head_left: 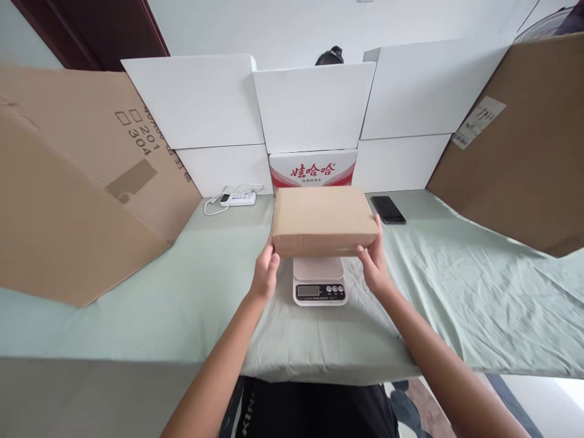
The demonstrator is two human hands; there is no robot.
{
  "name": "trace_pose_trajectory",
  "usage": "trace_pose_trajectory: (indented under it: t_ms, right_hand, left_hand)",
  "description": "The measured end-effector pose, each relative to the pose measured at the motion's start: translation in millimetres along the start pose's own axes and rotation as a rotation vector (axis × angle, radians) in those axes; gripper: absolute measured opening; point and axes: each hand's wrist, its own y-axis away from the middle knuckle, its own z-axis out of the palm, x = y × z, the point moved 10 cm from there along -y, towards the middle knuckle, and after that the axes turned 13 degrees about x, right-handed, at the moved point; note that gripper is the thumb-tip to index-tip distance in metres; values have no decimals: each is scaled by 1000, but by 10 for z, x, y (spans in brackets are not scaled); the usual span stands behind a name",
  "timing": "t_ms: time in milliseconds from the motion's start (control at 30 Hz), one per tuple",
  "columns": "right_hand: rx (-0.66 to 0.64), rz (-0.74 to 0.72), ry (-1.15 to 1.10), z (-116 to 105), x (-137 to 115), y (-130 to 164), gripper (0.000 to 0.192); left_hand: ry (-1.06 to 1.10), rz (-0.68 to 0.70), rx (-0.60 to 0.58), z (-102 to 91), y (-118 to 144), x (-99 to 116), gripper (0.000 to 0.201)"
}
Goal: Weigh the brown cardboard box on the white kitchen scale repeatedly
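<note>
A closed brown cardboard box (325,213) is held level between my two hands. My left hand (265,269) grips its left end, thumb near the lower front corner and the other fingers mostly hidden behind the side. On the opposite end, my right hand (375,261) is closed on the right side, with its thumb at the bottom front edge. Below and partly behind the box sits a white digital kitchen scale (320,296), its display and buttons facing me. The box hides the back of the scale's platform; I cannot tell whether they touch.
Right of the box a black smartphone (388,210) lies on the green tablecloth (182,292). A white power strip (238,199) with a cable is at the back left. White boxes (314,109) wall the back; large cardboard panels (68,182) flank both sides. A person's head (331,56) shows behind.
</note>
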Motion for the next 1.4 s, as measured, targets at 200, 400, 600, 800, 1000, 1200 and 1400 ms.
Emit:
trace_pose_trajectory:
  t_ms: [200, 400, 600, 800, 1000, 1200, 1400]
  right_hand:
    - [41, 65, -8, -185, 291, 401, 98]
    - [23, 34, 17, -139, 284, 386, 96]
    - [11, 14, 44, -149, 272, 372, 91]
    - [8, 16, 39, -126, 260, 359, 93]
    - [0, 47, 35, -80, 263, 351, 95]
    - [194, 40, -30, -366, 155, 267, 86]
    - [436, 296, -211, -737, 290, 98, 76]
  left_hand:
    - [-9, -35, -19, -30, 338, -48, 89]
    - [-18, -69, -2, -42, 363, -109, 84]
    - [-26, -96, 19, -73, 381, -165, 86]
    - [-28, -105, 23, -87, 386, -215, 82]
    - [-22, -116, 25, -87, 412, -231, 85]
    - [-2, -28, 223, -377, 336, -226, 90]
    - [50, -49, 268, -464, 289, -290, 88]
